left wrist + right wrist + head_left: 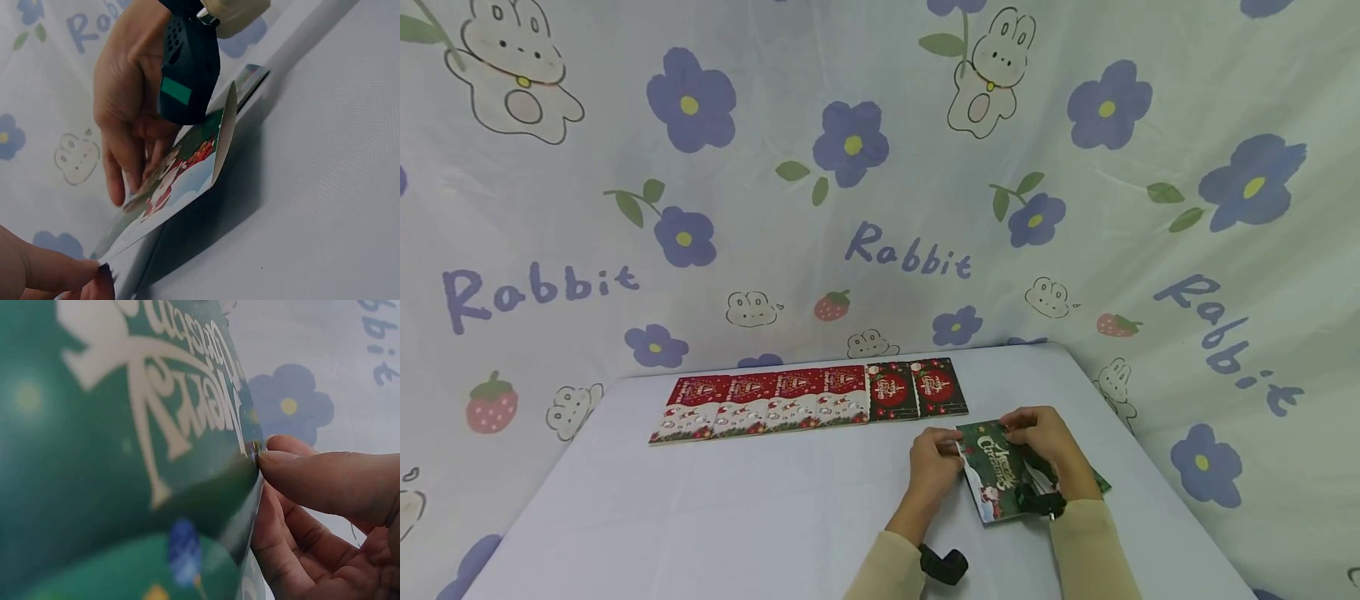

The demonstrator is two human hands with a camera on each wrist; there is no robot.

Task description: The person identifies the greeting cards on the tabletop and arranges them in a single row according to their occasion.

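A green Christmas card [992,467] with pale "Merry Christmas" lettering is held between both hands at the right of the table. My left hand [931,467] pinches its left edge between thumb and fingers. At the top right corner, my right hand [1051,440] grips the edge, thumb on the printed face and fingers behind, as the right wrist view shows. The left wrist view has the card [181,175] tilted above the table, casting a shadow. Another green item [1102,482], mostly hidden by the right forearm, lies on the table.
Farther back, a row of overlapping cards lies flat: several red-and-white cards [760,402] on the left and two dark cards [916,388] with red circles on the right. A rabbit-and-flower curtain [760,217] borders the white table [700,517].
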